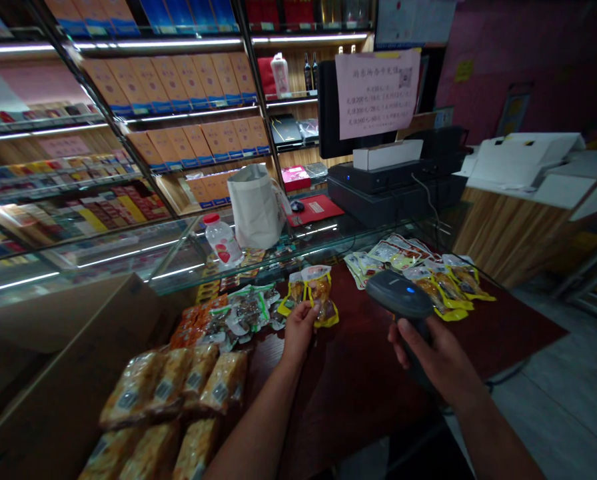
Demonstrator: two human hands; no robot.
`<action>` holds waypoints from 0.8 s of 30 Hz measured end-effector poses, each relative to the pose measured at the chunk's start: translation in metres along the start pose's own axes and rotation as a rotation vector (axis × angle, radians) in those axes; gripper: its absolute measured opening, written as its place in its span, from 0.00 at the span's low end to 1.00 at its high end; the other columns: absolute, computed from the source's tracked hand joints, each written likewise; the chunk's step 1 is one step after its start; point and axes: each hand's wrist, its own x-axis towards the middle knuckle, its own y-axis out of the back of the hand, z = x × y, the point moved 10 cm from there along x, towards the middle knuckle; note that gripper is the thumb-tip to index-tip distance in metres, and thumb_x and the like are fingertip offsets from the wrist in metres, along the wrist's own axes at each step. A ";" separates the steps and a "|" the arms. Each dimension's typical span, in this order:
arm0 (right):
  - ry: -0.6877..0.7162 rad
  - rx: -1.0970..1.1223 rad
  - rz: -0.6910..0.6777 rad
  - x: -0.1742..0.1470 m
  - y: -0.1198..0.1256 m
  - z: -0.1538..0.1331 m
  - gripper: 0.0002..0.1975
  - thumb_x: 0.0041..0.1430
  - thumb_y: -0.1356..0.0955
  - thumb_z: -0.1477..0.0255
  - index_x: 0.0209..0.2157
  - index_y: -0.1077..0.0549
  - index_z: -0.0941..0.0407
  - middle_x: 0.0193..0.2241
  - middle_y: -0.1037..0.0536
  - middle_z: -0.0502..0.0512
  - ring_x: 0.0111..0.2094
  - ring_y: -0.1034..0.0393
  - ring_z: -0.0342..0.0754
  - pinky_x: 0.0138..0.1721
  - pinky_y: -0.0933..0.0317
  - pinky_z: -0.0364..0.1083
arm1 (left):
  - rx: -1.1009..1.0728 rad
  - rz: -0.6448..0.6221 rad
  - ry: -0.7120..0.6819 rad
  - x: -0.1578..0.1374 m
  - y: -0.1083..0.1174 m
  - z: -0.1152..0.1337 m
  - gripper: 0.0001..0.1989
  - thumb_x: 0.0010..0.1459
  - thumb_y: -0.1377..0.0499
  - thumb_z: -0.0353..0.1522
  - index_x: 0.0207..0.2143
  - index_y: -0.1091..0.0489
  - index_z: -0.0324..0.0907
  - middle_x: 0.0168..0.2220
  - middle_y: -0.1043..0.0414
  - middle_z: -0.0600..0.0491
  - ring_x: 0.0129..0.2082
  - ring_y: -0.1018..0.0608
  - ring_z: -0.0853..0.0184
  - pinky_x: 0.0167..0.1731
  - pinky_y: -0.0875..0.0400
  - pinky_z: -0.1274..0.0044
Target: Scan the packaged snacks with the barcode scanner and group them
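My right hand is wrapped round the handle of a dark barcode scanner, whose blue light is lit on top. Its head points left over the dark red table. My left hand pinches the edge of a clear, yellow-bordered snack packet with brownish food inside. Just behind and left of it is a similar packet. Right of the scanner, several more yellow-edged packets lie side by side, with flat white packets behind them.
Small green-and-clear packets and orange packets lie left of my left hand. Wrapped bread loaves and a cardboard box are nearer. A glass counter holds a bottle, a white bag and a monitor.
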 end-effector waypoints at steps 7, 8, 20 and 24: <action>-0.006 -0.050 -0.058 -0.003 -0.015 0.005 0.23 0.60 0.33 0.49 0.29 0.29 0.55 0.18 0.28 0.48 0.19 0.34 0.43 0.24 0.40 0.43 | 0.005 0.040 0.008 -0.004 0.001 0.005 0.20 0.43 0.31 0.45 0.31 0.26 0.40 0.23 0.28 0.58 0.17 0.34 0.76 0.15 0.40 0.83; -0.003 -0.057 -0.056 -0.003 -0.016 0.005 0.23 0.60 0.34 0.49 0.29 0.29 0.55 0.18 0.28 0.49 0.18 0.34 0.44 0.24 0.40 0.43 | 0.005 0.042 0.011 -0.004 0.000 0.006 0.20 0.43 0.31 0.45 0.31 0.26 0.40 0.23 0.28 0.57 0.17 0.34 0.75 0.15 0.40 0.83; 0.039 -0.105 -0.004 -0.003 -0.016 0.001 0.23 0.61 0.35 0.48 0.32 0.28 0.55 0.18 0.26 0.49 0.17 0.34 0.44 0.22 0.39 0.43 | 0.016 0.054 0.003 -0.006 0.000 0.008 0.17 0.44 0.31 0.43 0.30 0.25 0.40 0.23 0.27 0.57 0.19 0.32 0.74 0.15 0.39 0.83; 0.051 -0.147 0.011 -0.004 -0.014 0.000 0.23 0.61 0.35 0.48 0.32 0.28 0.55 0.16 0.27 0.48 0.17 0.33 0.45 0.23 0.39 0.43 | 0.017 0.055 -0.005 -0.005 0.001 0.006 0.17 0.44 0.31 0.44 0.29 0.25 0.40 0.21 0.29 0.58 0.18 0.33 0.74 0.16 0.40 0.83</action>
